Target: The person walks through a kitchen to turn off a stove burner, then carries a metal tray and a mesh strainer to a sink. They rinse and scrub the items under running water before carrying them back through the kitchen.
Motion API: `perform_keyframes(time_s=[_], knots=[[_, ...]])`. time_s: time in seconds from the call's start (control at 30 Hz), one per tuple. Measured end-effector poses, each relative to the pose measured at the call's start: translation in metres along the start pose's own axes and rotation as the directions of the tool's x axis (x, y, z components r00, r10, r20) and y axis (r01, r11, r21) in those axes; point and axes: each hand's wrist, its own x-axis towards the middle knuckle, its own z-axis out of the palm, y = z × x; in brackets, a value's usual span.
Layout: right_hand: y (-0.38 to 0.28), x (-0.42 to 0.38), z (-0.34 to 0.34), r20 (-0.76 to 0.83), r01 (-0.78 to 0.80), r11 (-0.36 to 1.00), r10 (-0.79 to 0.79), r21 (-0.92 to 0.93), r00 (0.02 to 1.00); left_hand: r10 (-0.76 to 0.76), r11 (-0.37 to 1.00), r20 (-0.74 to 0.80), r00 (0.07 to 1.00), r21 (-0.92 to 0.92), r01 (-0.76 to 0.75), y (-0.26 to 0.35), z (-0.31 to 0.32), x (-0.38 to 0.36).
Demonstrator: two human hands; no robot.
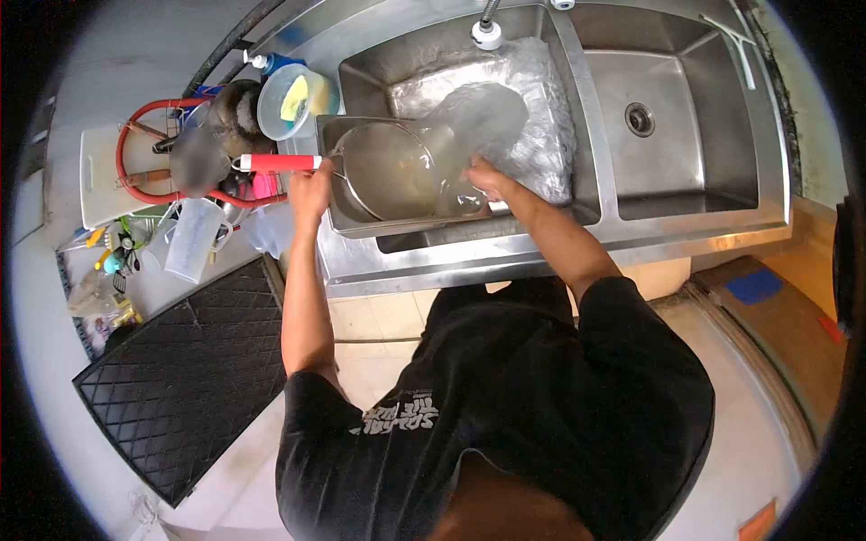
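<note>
My left hand (311, 187) is closed round the red handle (278, 162) of a round wire strainer, close to its rim. The strainer's mesh (383, 167) lies over a rectangular metal pan (361, 227) at the sink's left side; cloudy liquid shows in the pan. My right hand (488, 178) has its fingers closed at the pan's right end, on what looks like a clear plastic bag (483, 115). The bag bulges over the pan's right end and the sink basin. My right fingertips are partly hidden.
More clear plastic (541, 99) lies in the left basin (370, 77) under a hanging spray head (487, 35). A tub with a yellow sponge (294, 97) stands at the left. Beyond it are a red-rimmed rack (126, 167), utensils and a clear jug (193, 239). The right basin (654, 149) has a drain.
</note>
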Motion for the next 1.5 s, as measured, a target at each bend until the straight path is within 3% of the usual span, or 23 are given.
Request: perform_keyframes(time_s=[0.03,0.13,0.17,0.2,0.27,0.3,0.4,0.43,0.5,0.53,0.57,0.63,0.7,0.77,0.87,0.93,0.97,1.07,1.1,1.2,1.33,1.47,1.5], knots=[[-0.003,0.002,-0.005,0.041,-0.005,1.000,0.005,0.010,0.999,0.068,0.989,-0.012,0.998,0.134,-0.066,0.012,-0.002,0.003],[0.021,0.027,-0.021,0.157,-0.031,0.999,0.025,0.039,0.987,0.241,0.950,0.039,0.970,0.196,-0.244,0.044,-0.006,0.014],[0.024,0.031,-0.024,0.153,-0.034,0.999,0.034,-0.004,0.988,0.438,0.897,-0.069,0.896,0.093,-0.432,0.053,0.000,0.018],[0.025,0.034,-0.026,0.149,-0.035,0.998,0.042,-0.049,0.988,0.366,0.919,0.000,0.931,-0.159,-0.361,0.073,0.004,0.018],[0.023,0.029,-0.029,0.151,-0.053,0.996,0.064,-0.074,0.987,0.271,0.790,0.178,0.946,-0.603,-0.113,0.106,0.012,0.020],[0.017,0.020,-0.028,0.157,-0.071,0.996,0.079,-0.053,0.984,0.119,0.767,0.211,0.970,-0.640,0.046,0.109,0.018,0.027],[0.009,0.005,-0.023,0.094,-0.195,0.981,0.196,-0.023,0.976,0.216,0.664,0.295,0.931,-0.743,0.082,0.131,0.040,0.033],[0.006,0.002,-0.024,0.059,-0.246,0.969,0.247,-0.014,0.967,0.278,0.727,0.268,0.922,-0.687,-0.020,0.137,0.047,0.025],[0.016,0.011,-0.029,-0.018,-0.172,0.985,0.171,-0.020,0.985,0.368,0.856,0.340,0.865,-0.488,-0.173,0.171,0.051,-0.001],[0.027,0.017,-0.033,-0.058,-0.136,0.990,0.135,-0.025,0.989,0.402,0.890,0.383,0.832,-0.379,-0.255,0.186,0.051,-0.014],[0.038,0.025,-0.039,-0.013,-0.125,0.992,0.124,-0.022,0.992,0.541,0.839,0.358,0.761,-0.296,-0.458,0.194,0.051,-0.024],[0.051,0.042,-0.057,0.076,-0.100,0.995,0.101,-0.018,0.992,0.494,0.870,0.384,0.780,-0.236,-0.434,0.201,0.053,-0.033],[0.042,0.034,-0.064,-0.087,-0.110,0.991,0.117,0.081,0.989,0.487,0.869,0.362,0.795,-0.291,-0.400,0.214,0.052,-0.046],[0.018,0.017,-0.070,-0.261,-0.103,0.983,0.141,0.153,0.955,0.581,0.811,0.350,0.734,-0.320,-0.489,0.218,0.047,-0.054],[0.026,0.042,-0.096,-0.334,-0.089,0.996,0.077,-0.020,0.939,0.714,0.698,0.348,0.607,-0.290,-0.655,0.201,0.060,-0.055],[-0.004,0.010,-0.095,-0.458,0.016,0.961,-0.147,-0.278,0.877,0.801,0.573,0.352,0.483,-0.218,-0.790,0.187,0.071,-0.053],[-0.023,0.000,-0.101,-0.501,0.059,0.910,-0.278,-0.410,0.819,0.793,0.584,0.365,0.487,-0.232,-0.778,0.187,0.070,-0.057],[0.004,0.050,-0.136,-0.312,-0.166,0.978,0.119,-0.128,0.943,0.795,0.580,0.370,0.482,-0.226,-0.783,0.177,0.067,-0.068],[0.002,0.053,-0.145,-0.214,-0.189,0.961,0.146,-0.200,0.966,0.807,0.554,0.376,0.455,-0.214,-0.805,0.178,0.068,-0.063],[0.018,0.049,-0.158,-0.016,-0.238,0.958,0.244,0.157,0.970,0.801,0.523,0.433,0.413,-0.171,-0.835,0.164,0.060,-0.069],[0.036,0.037,-0.179,0.258,-0.455,0.770,0.376,0.447,0.890,0.830,0.435,0.430,0.356,-0.098,-0.895,0.144,0.049,-0.056],[-0.011,-0.019,-0.160,0.042,-0.236,0.967,0.233,0.094,0.972,0.853,0.523,0.131,0.506,-0.194,-0.830,0.116,0.045,-0.036],[-0.022,-0.030,-0.158,-0.090,-0.171,0.984,0.175,0.051,0.980,0.824,0.563,0.052,0.565,-0.194,-0.803,0.119,0.041,-0.037]])
